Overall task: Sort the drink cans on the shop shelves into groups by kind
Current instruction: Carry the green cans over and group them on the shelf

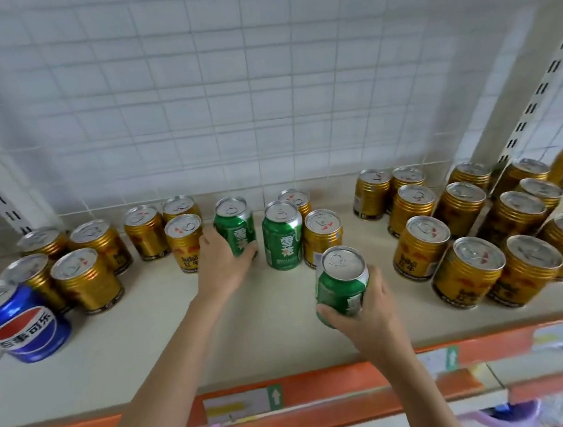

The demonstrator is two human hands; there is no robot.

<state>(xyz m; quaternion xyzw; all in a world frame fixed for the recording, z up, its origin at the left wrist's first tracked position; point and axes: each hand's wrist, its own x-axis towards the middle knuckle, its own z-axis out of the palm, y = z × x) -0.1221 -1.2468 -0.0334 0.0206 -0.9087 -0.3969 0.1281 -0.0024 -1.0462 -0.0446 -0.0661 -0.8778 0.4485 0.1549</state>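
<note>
Three green beer cans are in view on the beige shelf [122,363]. My left hand [221,264] grips one green can [234,223] standing at mid-shelf. A second green can [283,235] stands free just right of it. My right hand [368,311] holds the third green can [341,281] nearer the front; whether it touches the shelf is unclear. Gold energy-drink cans stand in a left group [87,280], a middle group [323,236] and a large right group [468,274]. A blue cola can [22,321] stands at the far left.
A white wire grid [262,94] backs the shelf, with slotted uprights [534,99] at both sides. An orange price rail [324,391] with labels runs along the front edge. Bare shelf lies between the cola can and my arms.
</note>
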